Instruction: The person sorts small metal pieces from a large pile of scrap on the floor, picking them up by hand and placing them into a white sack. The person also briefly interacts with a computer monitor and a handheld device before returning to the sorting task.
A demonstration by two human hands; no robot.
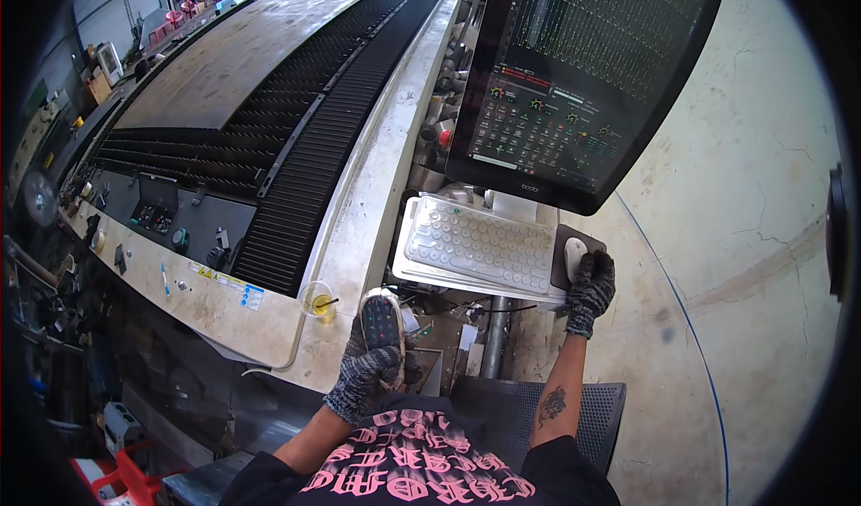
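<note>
My left hand (366,373), in a grey knitted glove, is wrapped round the lower part of a dark handheld remote control (383,323) with small coloured buttons and a pale worn casing. The remote is held upright near my chest. On the right, my gloved right hand (590,283) rests over a white computer mouse (575,257), its fingers curled on the mouse's near side. A dark mouse pad (561,268) lies under the mouse. Left of it sits a white keyboard (484,241) with round keys beneath a clear cover. A large tilted monitor (574,84) stands behind the keyboard, its screen lit.
A long machine bed (296,161) with dark slats carries a large metal sheet (251,48). On its pale front ledge stands a clear cup (317,300) with yellow liquid. A perforated metal seat (574,416) is close by me. A blue cable (679,300) crosses the floor.
</note>
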